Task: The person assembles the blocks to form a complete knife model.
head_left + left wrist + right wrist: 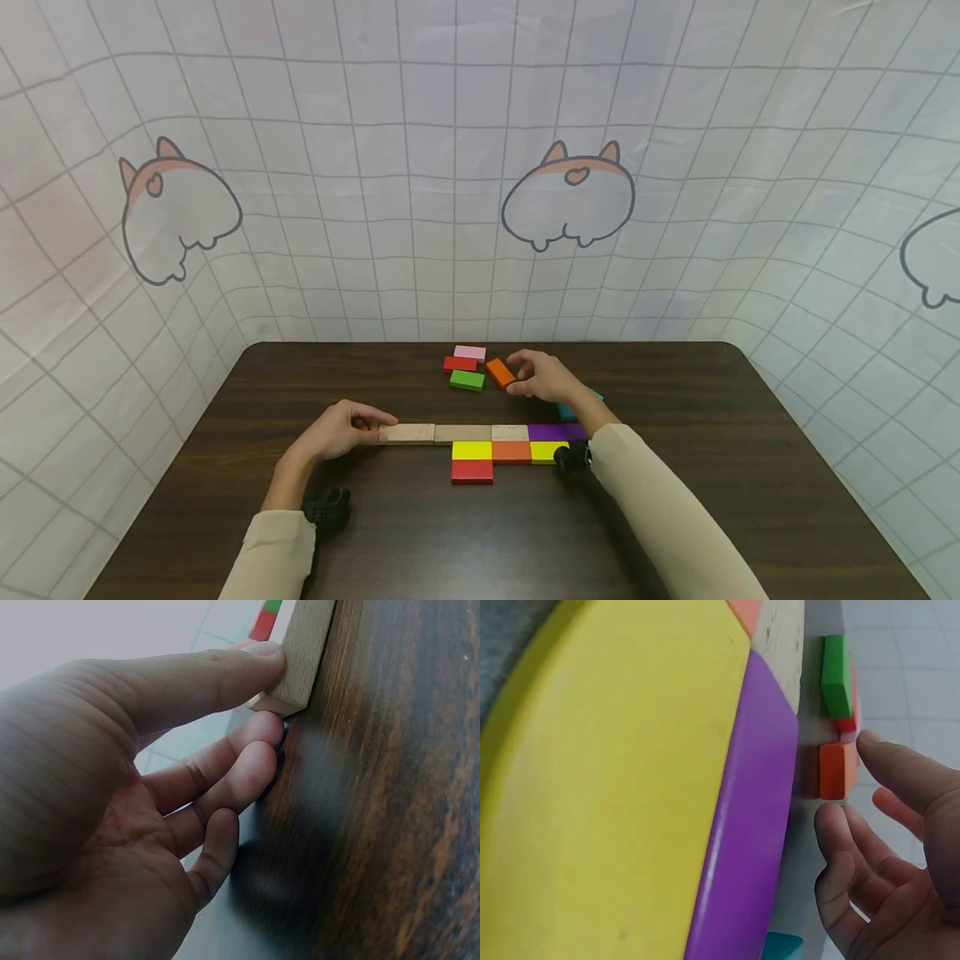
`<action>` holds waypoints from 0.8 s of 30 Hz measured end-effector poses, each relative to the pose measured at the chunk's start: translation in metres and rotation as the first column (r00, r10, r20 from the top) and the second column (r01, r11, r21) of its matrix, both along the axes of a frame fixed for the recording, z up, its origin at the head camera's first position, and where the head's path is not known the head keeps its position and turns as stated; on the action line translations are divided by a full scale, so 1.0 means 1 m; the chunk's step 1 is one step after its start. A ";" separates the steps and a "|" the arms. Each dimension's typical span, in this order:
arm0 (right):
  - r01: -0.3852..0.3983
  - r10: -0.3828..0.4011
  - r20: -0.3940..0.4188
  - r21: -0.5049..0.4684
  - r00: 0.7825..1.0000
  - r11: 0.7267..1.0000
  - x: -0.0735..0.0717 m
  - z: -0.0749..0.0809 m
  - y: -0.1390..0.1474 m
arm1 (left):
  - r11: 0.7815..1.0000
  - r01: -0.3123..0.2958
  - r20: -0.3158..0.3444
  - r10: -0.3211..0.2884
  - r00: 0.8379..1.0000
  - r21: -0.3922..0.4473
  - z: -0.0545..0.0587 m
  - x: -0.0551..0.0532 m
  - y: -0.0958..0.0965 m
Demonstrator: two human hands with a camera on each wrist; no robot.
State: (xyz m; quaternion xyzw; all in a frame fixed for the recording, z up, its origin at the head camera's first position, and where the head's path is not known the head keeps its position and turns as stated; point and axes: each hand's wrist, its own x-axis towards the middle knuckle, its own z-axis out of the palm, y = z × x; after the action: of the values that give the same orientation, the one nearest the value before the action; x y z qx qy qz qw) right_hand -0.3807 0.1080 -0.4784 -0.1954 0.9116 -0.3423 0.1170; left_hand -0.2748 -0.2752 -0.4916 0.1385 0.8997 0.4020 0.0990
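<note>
On the left, my left hand (341, 429) pinches the left end of a plain, pale rectangular wooden block (408, 434), thumb toward the near side. That block lies with its long axis left to right on the dark wood-grain table (480, 546), its right end meeting a second plain, pale rectangular wooden block (462, 434).

Farther right, on the far side, a glossy green rectangular block (467, 381) lies just left of a glossy orange rectangular block (498, 372). The orange block's long axis slants from far left to near right, so its near end points toward my right hand (547, 377), much the nearer of my two. It lies left of those fingers: my right thumb and index finger stand apart, curving loosely about that near end with nothing clasped. Whether either touches it, I cannot tell.

Nearer and right, a teal block (567, 411) lies partly hidden by my right forearm.
</note>
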 end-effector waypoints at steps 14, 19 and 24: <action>0.080 -0.080 0.049 0.006 0.996 0.997 -0.010 -0.002 -0.019 | 1.000 -0.001 -0.006 0.001 1.000 -0.002 0.001 0.000 -0.001; 0.073 -0.074 0.043 0.020 0.996 0.997 -0.011 -0.002 -0.017 | 1.000 0.000 -0.004 0.000 1.000 0.002 0.001 0.000 0.000; 0.042 -0.043 0.042 0.026 0.998 0.999 -0.011 0.000 -0.009 | 1.000 -0.003 -0.005 0.003 1.000 0.004 0.000 0.000 0.000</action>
State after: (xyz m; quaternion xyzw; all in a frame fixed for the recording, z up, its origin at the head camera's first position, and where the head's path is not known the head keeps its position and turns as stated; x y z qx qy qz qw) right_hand -0.3912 0.0988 -0.4786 -0.1672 0.9172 -0.3371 0.1313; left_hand -0.2750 -0.2757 -0.4917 0.1381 0.8994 0.4035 0.0960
